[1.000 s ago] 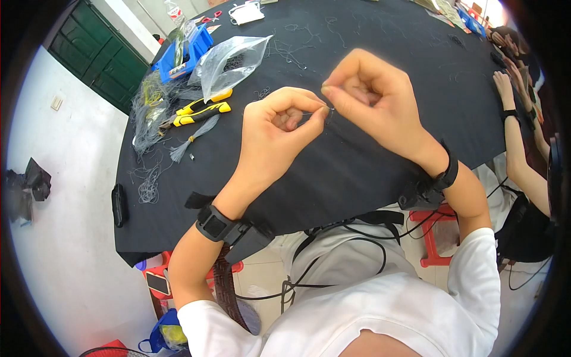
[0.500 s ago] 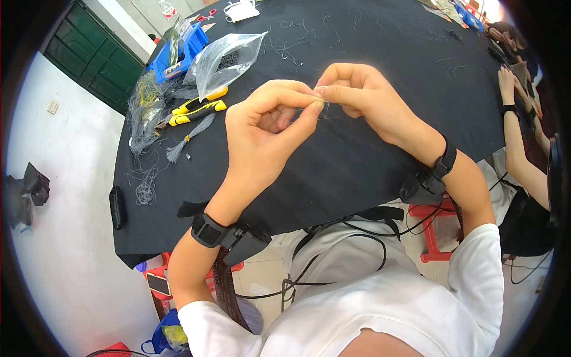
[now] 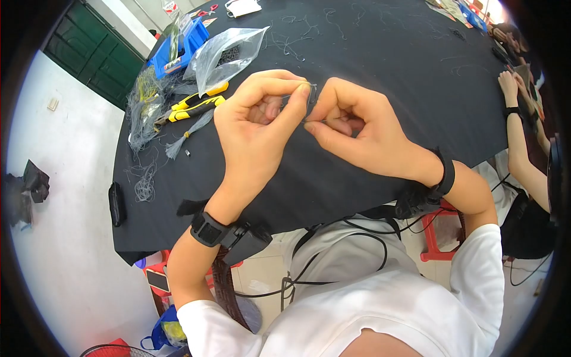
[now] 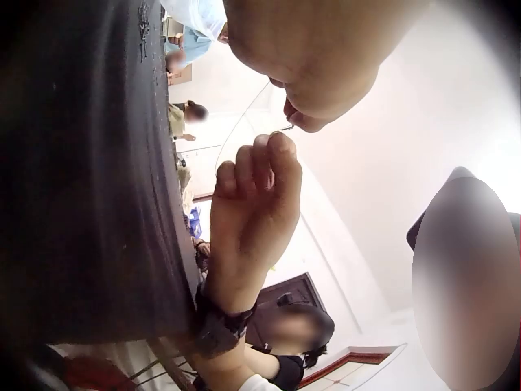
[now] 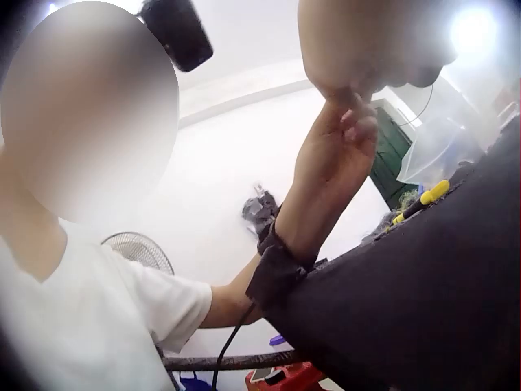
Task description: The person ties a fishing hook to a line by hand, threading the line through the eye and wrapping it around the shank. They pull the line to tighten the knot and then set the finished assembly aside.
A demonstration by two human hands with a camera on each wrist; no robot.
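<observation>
Over the table, my left hand (image 3: pixel 253 128) pinches a tiny bent metal piece that looks like a fishing hook (image 4: pixel 287 127) between thumb and forefinger. It sticks out just past the fingertips in the left wrist view. Thin fishing line (image 4: pixel 245 110) curves beside the hands there. Slightly lower and to the right, my right hand (image 3: pixel 369 131) pinches the line with thumb and forefinger, its other fingers curled in. A short gap separates the two hands' fingertips. My own fingers cover most of the hook.
Yellow-black pliers (image 3: pixel 196 109), a tied bundle of line (image 3: pixel 189 135) and tangled line (image 3: pixel 143 107) lie on the black-covered table (image 3: pixel 357 196). Behind them are a clear plastic bag (image 3: pixel 247 47) and a blue bin (image 3: pixel 193 38). Other people's hands (image 3: pixel 508 86) rest at the right edge.
The hands came together at the fingertips, then parted slightly. My left hand has shifted left and away from me; the right has dropped nearer me, with line between them.
</observation>
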